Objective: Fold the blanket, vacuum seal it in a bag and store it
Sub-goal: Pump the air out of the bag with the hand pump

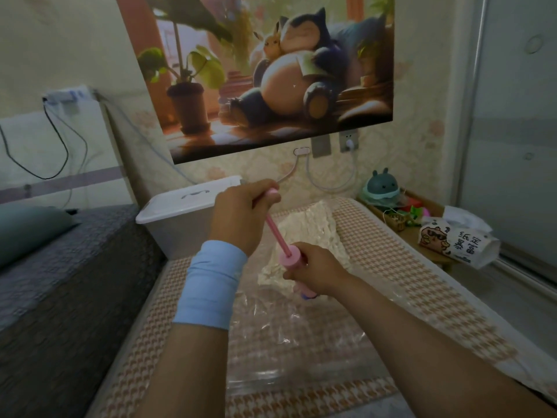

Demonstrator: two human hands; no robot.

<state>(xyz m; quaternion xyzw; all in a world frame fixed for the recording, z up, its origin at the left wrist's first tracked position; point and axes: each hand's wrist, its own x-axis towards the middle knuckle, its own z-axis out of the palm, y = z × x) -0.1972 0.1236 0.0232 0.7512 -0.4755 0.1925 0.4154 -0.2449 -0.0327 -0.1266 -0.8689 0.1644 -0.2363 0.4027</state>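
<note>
Left hand point(241, 215) curls round the handle of a pink hand pump point(287, 258), rod extended. Right hand point(316, 271) grips the pump's barrel, set on a clear plastic bag point(286, 342) holding the cream blanket point(307, 227), on a checked cushion point(407, 267) beside a white lidded box point(180, 206).

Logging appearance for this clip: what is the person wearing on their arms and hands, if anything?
A wide, cuff-like fabric band in light blue wraps the left wrist; it is smooth, with no visible marking. The left hand and right hand are bare: no gloves, rings or watch show. The right forearm is bare too, with no sleeve in view.
</note>
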